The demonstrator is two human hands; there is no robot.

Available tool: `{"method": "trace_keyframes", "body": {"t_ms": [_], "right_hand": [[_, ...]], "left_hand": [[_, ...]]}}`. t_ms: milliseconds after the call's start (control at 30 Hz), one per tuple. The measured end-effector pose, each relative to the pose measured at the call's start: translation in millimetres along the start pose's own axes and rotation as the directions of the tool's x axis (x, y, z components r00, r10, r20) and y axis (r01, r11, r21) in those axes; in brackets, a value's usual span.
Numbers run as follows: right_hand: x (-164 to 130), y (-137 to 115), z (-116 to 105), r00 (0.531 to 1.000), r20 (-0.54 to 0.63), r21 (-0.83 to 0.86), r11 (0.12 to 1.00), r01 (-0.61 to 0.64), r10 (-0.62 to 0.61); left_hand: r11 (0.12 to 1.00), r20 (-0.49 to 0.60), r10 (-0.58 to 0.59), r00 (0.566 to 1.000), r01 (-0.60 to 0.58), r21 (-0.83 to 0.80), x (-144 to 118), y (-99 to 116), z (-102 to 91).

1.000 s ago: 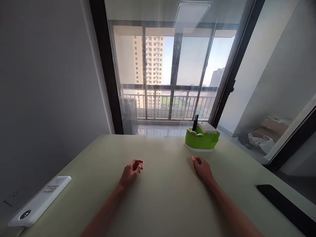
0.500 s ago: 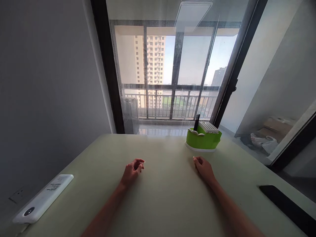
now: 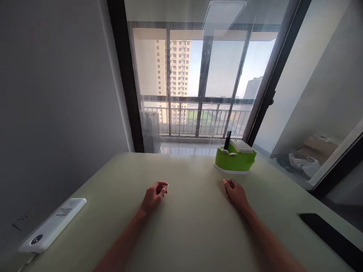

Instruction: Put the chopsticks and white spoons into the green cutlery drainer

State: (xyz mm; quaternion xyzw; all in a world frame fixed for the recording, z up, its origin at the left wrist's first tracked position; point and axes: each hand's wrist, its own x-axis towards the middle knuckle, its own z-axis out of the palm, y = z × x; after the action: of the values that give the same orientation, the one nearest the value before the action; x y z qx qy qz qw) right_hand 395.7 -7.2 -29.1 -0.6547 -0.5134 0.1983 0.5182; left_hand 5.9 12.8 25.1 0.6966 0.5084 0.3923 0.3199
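"Green utensil holder (image 3: 235, 162): where is it found?"

"It is found upright near the far edge of the table (image 3: 193, 223), on the right. Dark sticks (image 3: 227, 140) are stood in its left part, and its right part is topped by a slotted white cover (image 3: 241, 146)."

"How are the hands placed?"

"The right hand (image 3: 235, 192) is positioned just in front of the holder, with no contact seen. The left hand (image 3: 155, 194) is set well apart from both."

"And the condition of the fingers?"

"On both hands they are loosely curled, thumb near forefinger. No item is seen in either; whether anything small is hidden inside cannot be established."

"What is recommended?"

"Both hands are judged to be at rest, and the looseness is rated sound. Should the holder be handled, the right hand is considered better placed. Contact is best made low on the green body, with the fingers spread first, so that the sticks are not knocked. Tipping is considered possible if pressure is applied high."

"What else is recorded?"

"A white device (image 3: 53, 226) is noted towards the left edge and a black flat object (image 3: 331, 236) towards the right, both well apart from the hands."
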Motion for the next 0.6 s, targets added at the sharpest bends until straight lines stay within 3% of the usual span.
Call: {"method": "trace_keyframes", "body": {"t_ms": [600], "right_hand": [[0.2, 4.5, 0.9, 1.0, 0.005, 0.008, 1.0, -0.006, 0.006]], "left_hand": [[1.0, -0.013, -0.014, 1.0, 0.014, 0.003, -1.8, 3.1, 0.2]]}}
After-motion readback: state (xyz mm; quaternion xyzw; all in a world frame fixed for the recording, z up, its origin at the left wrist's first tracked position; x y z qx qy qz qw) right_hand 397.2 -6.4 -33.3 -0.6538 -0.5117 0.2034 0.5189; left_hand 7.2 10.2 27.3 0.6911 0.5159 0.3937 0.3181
